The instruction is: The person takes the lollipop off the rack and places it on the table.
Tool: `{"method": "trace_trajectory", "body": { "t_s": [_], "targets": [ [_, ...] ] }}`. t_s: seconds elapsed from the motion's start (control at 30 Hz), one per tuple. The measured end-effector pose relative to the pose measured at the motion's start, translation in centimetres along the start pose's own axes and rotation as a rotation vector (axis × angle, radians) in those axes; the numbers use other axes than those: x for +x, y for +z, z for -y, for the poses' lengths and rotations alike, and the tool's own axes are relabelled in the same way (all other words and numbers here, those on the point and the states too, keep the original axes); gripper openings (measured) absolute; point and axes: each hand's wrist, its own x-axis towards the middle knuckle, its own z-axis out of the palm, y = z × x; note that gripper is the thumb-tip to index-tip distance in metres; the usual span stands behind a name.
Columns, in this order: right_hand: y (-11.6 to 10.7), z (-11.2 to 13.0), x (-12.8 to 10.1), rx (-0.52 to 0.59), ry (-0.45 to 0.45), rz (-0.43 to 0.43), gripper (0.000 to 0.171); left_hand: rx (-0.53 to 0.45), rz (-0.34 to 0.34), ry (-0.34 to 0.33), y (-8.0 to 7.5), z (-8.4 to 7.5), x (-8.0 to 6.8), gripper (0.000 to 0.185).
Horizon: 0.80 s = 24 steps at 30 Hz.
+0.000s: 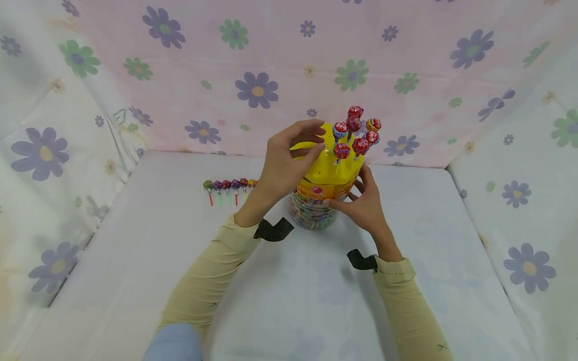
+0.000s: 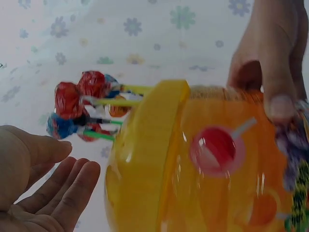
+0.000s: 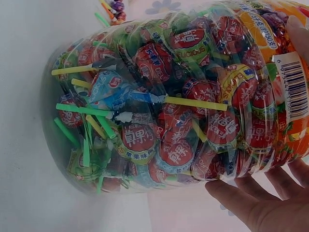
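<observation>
The clear plastic jar of lollipops (image 1: 316,203) stands on the white desk (image 1: 135,260). The right hand (image 1: 363,203) grips its side. The left hand (image 1: 289,160), fingers spread, hovers over the yellow lid (image 1: 322,165); I think holding the jar steady helps.

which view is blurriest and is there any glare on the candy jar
Left wrist view is blurriest: the yellow lid and lollipops smear softly. Right wrist view is sharp, with pale glare streaks on the jar. Head view is evenly lit, with faint shadows under the left hand and right hand.
</observation>
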Motion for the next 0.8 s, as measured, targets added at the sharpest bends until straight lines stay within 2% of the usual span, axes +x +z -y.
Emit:
{"method": "trace_trajectory", "body": {
  "t_s": [0.17, 0.3, 0.63, 0.8],
  "targets": [
    [0.0, 0.6, -0.1, 0.000, -0.011, 0.002, 0.096, -0.061, 0.021, 0.016, 1.2, -0.3, 0.7, 0.037],
    [0.0, 0.4, -0.1, 0.003, -0.026, 0.004, 0.095, -0.071, 0.019, 0.023, 1.8, -0.2, 0.8, 0.038],
    [0.0, -0.1, 0.0, 0.000, -0.026, 0.003, 0.096, -0.067, -0.018, 0.065, 2.3, 0.3, 1.0, 0.038],
    [0.1, -0.1, 0.0, -0.009, -0.018, -0.002, 0.097, -0.071, -0.058, 0.094, 2.5, 0.4, 1.3, 0.038]
  ]
}}
